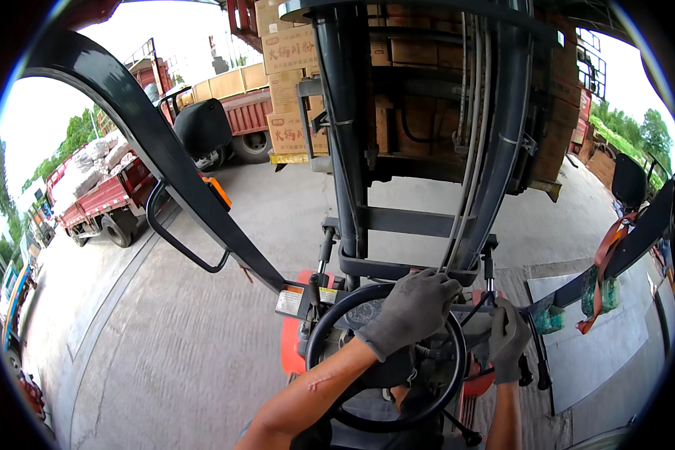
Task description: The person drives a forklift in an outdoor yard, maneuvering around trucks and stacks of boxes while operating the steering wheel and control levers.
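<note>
My left hand, in a grey glove, reaches across the black steering wheel and is closed on the upper right of its rim. My right hand, also gloved in grey, is raised to the right of the wheel among the black control levers. Its fingers are curled around a lever top, mostly hidden by the glove. Ahead stands the forklift's dark mast, with hoses and chains running down it. Beyond the mast, stacked brown cartons rest raised on a yellow-edged pallet.
A red truck loaded with pale sacks is parked at the left. Another red truck stands behind the cartons. Dark cab pillars with mirrors frame both sides. A grey metal plate lies on the concrete at right.
</note>
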Available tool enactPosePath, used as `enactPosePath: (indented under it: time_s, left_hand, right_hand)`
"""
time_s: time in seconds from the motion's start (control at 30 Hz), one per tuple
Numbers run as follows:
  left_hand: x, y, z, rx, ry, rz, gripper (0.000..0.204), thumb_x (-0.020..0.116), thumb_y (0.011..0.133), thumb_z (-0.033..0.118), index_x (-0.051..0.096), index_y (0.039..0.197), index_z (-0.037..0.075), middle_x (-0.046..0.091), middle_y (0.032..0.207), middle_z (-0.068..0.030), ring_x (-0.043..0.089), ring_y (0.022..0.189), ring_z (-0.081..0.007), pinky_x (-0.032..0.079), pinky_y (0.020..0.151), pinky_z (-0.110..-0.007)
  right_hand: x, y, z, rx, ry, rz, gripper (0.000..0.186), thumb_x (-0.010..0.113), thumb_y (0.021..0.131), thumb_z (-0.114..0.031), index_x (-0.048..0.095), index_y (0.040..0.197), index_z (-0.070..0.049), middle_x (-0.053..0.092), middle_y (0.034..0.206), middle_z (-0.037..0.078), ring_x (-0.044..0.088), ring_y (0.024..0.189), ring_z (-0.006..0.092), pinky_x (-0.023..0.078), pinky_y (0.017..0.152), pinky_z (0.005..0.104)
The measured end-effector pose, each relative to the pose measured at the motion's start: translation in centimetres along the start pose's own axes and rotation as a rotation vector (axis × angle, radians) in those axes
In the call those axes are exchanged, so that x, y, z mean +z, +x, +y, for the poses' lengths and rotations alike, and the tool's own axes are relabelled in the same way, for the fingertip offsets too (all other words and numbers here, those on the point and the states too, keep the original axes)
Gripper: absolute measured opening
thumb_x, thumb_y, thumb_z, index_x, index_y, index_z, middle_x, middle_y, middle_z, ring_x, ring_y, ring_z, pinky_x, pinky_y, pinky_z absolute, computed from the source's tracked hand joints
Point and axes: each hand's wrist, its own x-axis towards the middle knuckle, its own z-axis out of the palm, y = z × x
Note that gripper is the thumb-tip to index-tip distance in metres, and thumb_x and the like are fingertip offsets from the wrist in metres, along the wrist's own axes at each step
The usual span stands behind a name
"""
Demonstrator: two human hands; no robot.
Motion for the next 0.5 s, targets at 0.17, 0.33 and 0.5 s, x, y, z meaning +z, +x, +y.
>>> enactPosePath:
  time_s: [0.17, 0.33, 0.5]
  left_hand:
    - [0.3, 0.1, 0.0, 0.021, -0.03, -0.01, 0.03, 0.07, 0.095, 0.01, 0.077, 0.123, 0.006, 0.077, 0.116, -0.0144, 0.072, 0.118, -0.0366, 0.056, 0.108, -0.05]
    - [0.4, 0.2, 0.2, 0.054, 0.017, -0.045, 0.03, 0.071, 0.095, 0.011, 0.076, 0.124, 0.006, 0.077, 0.115, -0.0139, 0.072, 0.116, -0.0364, 0.056, 0.105, -0.051]
    - [1.7, 0.4, 1.6, 0.056, -0.001, -0.043, 0.031, 0.07, 0.096, 0.013, 0.076, 0.126, 0.007, 0.077, 0.113, -0.0123, 0.073, 0.116, -0.0358, 0.057, 0.105, -0.05]
  right_hand:
    - [0.1, 0.3, -0.4, -0.001, 0.021, -0.001, 0.019, 0.068, 0.109, -0.005, 0.079, 0.125, -0.001, 0.081, 0.102, 0.022, 0.082, 0.089, 0.0354, 0.061, 0.077, 0.0422]
    - [0.2, 0.5, -0.2, -0.001, 0.017, -0.011, 0.02, 0.068, 0.109, -0.005, 0.079, 0.125, -0.004, 0.08, 0.099, 0.022, 0.08, 0.085, 0.0371, 0.059, 0.073, 0.0441]
    - [0.1, 0.3, 0.8, 0.006, -0.027, -0.015, 0.018, 0.067, 0.111, -0.007, 0.079, 0.125, -0.003, 0.081, 0.099, 0.02, 0.081, 0.086, 0.0313, 0.061, 0.075, 0.0408]
